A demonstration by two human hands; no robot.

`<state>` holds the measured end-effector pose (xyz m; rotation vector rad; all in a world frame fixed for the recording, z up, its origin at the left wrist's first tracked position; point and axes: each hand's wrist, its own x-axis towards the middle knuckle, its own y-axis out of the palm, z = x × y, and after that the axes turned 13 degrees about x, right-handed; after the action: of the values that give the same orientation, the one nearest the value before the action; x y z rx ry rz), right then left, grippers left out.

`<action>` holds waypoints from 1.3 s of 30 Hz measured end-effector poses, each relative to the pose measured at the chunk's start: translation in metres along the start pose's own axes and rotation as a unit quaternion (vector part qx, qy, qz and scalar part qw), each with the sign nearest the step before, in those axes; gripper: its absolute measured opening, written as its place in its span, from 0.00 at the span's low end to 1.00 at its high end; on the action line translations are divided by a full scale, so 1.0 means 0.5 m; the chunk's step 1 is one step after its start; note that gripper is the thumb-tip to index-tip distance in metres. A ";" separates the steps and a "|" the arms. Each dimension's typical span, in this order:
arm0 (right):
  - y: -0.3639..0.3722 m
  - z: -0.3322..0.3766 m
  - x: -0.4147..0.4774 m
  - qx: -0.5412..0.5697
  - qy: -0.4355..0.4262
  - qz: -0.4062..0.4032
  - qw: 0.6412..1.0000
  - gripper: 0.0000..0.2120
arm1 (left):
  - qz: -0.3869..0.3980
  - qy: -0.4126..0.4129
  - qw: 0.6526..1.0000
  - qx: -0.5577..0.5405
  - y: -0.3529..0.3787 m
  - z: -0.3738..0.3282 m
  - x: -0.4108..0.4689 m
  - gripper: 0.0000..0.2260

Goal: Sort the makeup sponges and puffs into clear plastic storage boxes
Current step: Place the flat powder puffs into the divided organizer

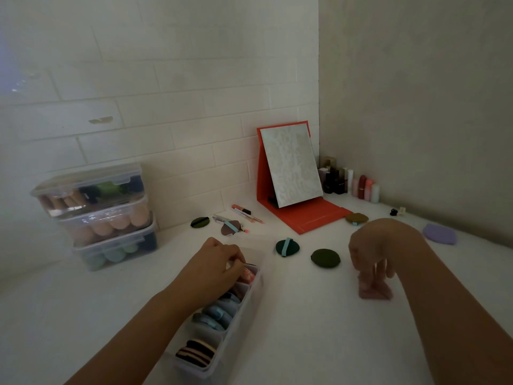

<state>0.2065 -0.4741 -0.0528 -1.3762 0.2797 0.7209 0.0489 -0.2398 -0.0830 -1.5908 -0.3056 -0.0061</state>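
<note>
Against the left wall, stack (94, 215): 3 lidded boxes, filled and well apart from both hands, so little risk there.
Left hand (219, 262): fingers curl down into the far end of the box, at the pink puff (248, 275). I cannot tell whether they pinch it.
Box (245, 307): long, open and divided, with blue puffs (219, 312) in the middle and striped puffs (197, 352) nearest. It looks light, so a push from the left hand could slide or tip it.
Pink puff: it sits in the far compartment. Pressed in unevenly, it may spring back out.
Strapped puff (287, 246), green puff (325, 257): both lie loose on the surface between the hands. A forearm sweeping across could drag them.
Right hand (372, 251): fingers point down and grip the top of the sponge.
Sponge (374, 291): pink, standing on the surface to the right of the box. It is probably soft, so a hard squeeze could make it slip out, and it could end up among puffs in the wrong compartment.
Purple puff (440, 234): far right, near the wall, and easy to overlook.
</note>
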 end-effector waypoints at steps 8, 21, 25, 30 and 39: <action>-0.006 0.019 0.012 0.006 -0.104 -0.103 0.989 0.15 | 0.001 -0.003 1.000 -0.002 0.002 0.003 0.002 0.10; 0.116 0.198 -0.017 0.258 -0.464 -0.280 0.800 0.07 | -0.014 0.001 1.000 -0.011 0.005 0.001 0.003 0.10; 0.138 0.214 0.000 0.150 -0.461 -0.302 0.821 0.08 | -0.008 -0.015 1.000 -0.002 0.005 -0.001 0.004 0.11; 0.140 0.213 0.008 0.126 -0.482 -0.303 0.812 0.07 | -0.037 0.000 0.999 -0.006 0.005 -0.002 -0.002 0.10; 0.114 0.190 0.011 0.289 -0.493 -0.266 0.776 0.02 | 0.007 0.091 0.992 0.090 -0.011 0.003 -0.015 0.18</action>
<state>0.1546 -0.3803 -0.0818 -0.3140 -0.6700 0.6965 0.0403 -0.2396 -0.0791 -1.4023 -0.1479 -0.1095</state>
